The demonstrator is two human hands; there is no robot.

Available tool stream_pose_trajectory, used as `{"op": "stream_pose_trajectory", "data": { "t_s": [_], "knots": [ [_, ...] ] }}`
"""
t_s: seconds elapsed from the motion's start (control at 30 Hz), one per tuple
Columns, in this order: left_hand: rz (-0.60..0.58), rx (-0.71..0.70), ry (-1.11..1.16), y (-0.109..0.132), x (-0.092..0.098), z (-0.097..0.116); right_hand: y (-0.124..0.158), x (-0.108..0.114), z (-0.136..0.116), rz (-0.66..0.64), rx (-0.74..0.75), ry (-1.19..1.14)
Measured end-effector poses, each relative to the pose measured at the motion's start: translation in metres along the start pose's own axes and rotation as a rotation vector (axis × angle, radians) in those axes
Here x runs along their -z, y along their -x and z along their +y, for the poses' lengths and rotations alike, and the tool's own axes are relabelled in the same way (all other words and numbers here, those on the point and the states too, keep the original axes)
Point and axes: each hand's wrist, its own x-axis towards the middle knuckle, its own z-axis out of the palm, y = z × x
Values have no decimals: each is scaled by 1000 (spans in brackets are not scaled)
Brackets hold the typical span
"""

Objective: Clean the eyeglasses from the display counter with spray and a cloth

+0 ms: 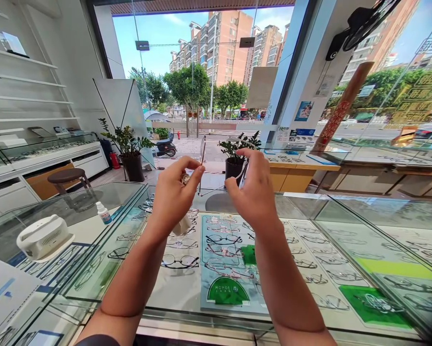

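Note:
Both my hands are raised above a glass display counter (pixel 310 307) and hold a thin-rimmed pair of glasses (pixel 203 149) up toward the window. My left hand (pixel 174 192) pinches the frame's left side, and a pale cloth (pixel 182 225) hangs from the same hand. My right hand (pixel 254 190) grips the frame's right side with curled fingers. The lenses are almost invisible against the street. Under the counter glass lie rows of several eyeglass frames (pixel 221 239) on trays.
A white box-shaped device (pixel 43 236) and a small bottle with a blue label (pixel 102 213) stand on the counter at left. Two potted plants (pixel 129 149), a round stool (pixel 66 176) and more glass showcases (pixel 382 158) stand beyond. White wall shelves (pixel 24 96) fill the left.

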Motion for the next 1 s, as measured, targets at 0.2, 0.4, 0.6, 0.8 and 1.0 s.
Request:
{"op": "stream_pose_trajectory", "data": {
  "t_s": [0.2,0.4,0.6,0.8,1.0],
  "knots": [
    [184,-31,40,0,-3,-2,2,-2,6,-176,-69,54],
    [145,-32,64,1,-8,-4,2,-2,3,-224,-25,40],
    [38,-10,98,5,-8,2,4,-1,-15,-271,7,-368],
    [30,-82,204,7,-1,8,9,-7,-19,-289,1,-550],
    [71,7,295,25,15,13,18,-3,-34,-266,79,-528]
  ]
}}
